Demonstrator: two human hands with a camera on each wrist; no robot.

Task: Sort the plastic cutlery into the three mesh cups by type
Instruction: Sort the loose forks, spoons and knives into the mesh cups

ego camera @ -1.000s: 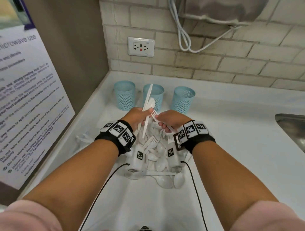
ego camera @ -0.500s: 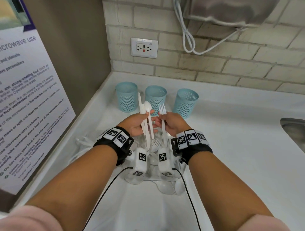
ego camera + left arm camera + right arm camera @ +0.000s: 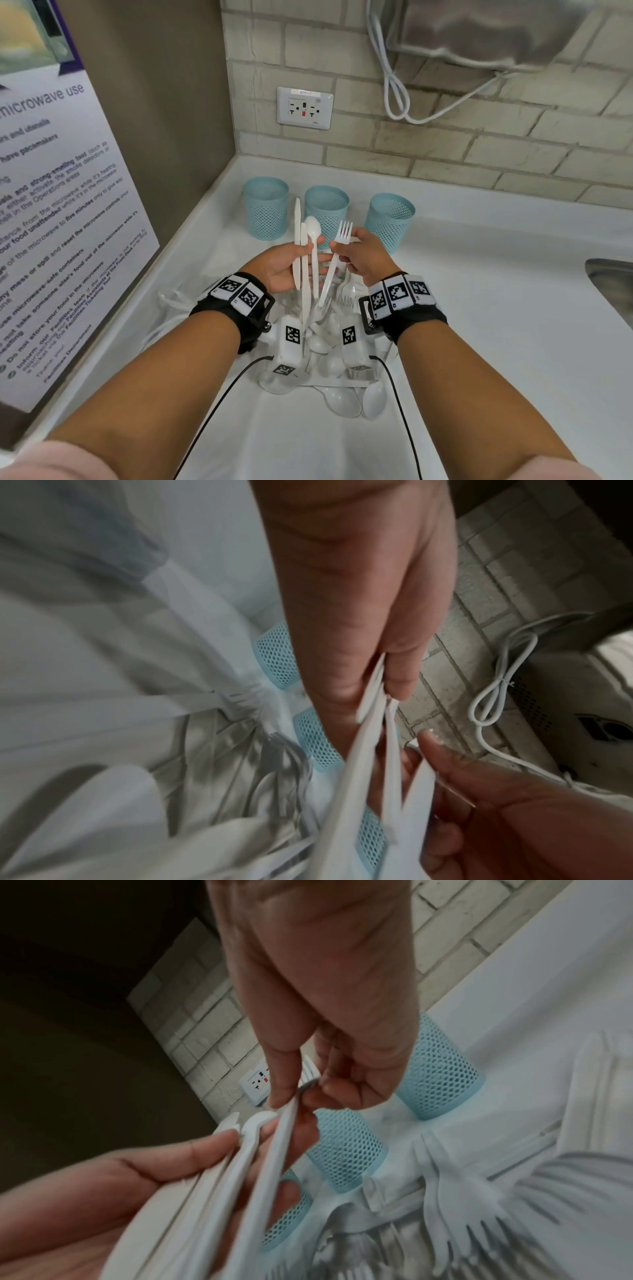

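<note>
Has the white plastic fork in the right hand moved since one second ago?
Yes. The white plastic fork, pinched by the right hand, rose from low over the cutlery pile to upright, its tines now between the middle mesh cup and right mesh cup.

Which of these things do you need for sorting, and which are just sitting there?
Needed: left hand with knives and spoon; right hand with fork; three mesh cups; cutlery pile.

Just there: wall socket, white cable, microwave poster, sink.
</note>
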